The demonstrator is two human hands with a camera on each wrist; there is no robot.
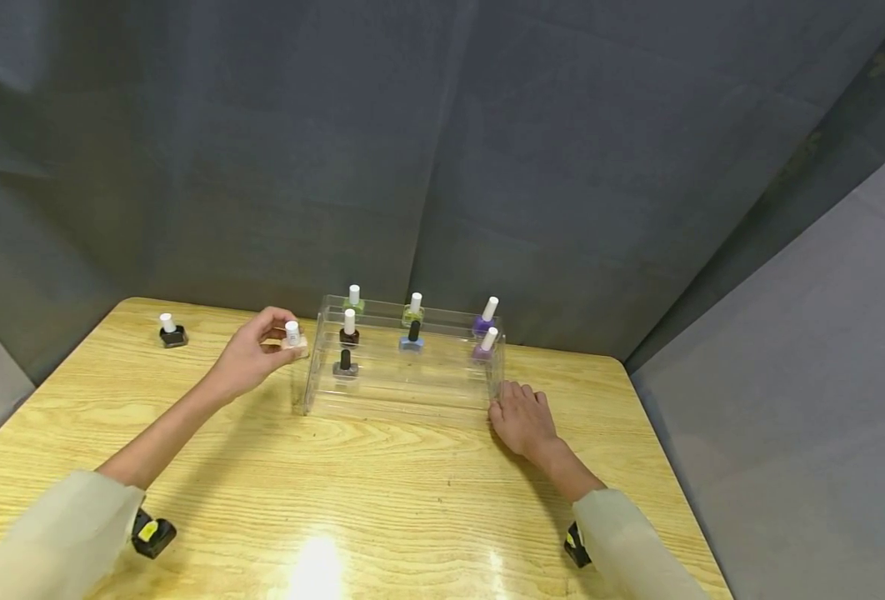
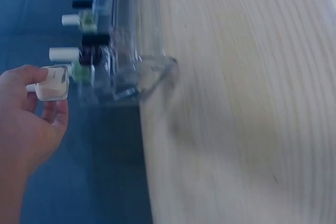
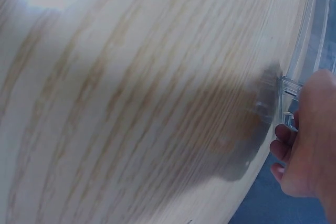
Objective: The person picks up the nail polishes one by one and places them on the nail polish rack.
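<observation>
My left hand (image 1: 251,357) pinches a pale nail polish bottle (image 2: 53,83) with a white cap, off the left end of a clear stepped display rack (image 1: 412,390). In the head view the bottle is upright. My right hand (image 1: 523,419) grips the rack's right front corner, its fingers curled along the side in the right wrist view. Bottles stand on the rack's tiers: green (image 1: 353,300), yellow-green (image 1: 412,312) and purple (image 1: 486,317) at the back; dark (image 1: 349,331), blue (image 1: 412,338) and lilac (image 1: 483,346) in front of them; a greyish one (image 1: 346,365) lower left.
A black nail polish bottle (image 1: 173,335) with a white cap stands at the table's back left. The wooden table (image 1: 382,492) extends in front of the rack. A dark cloth curtain (image 1: 300,167) hangs close behind the table.
</observation>
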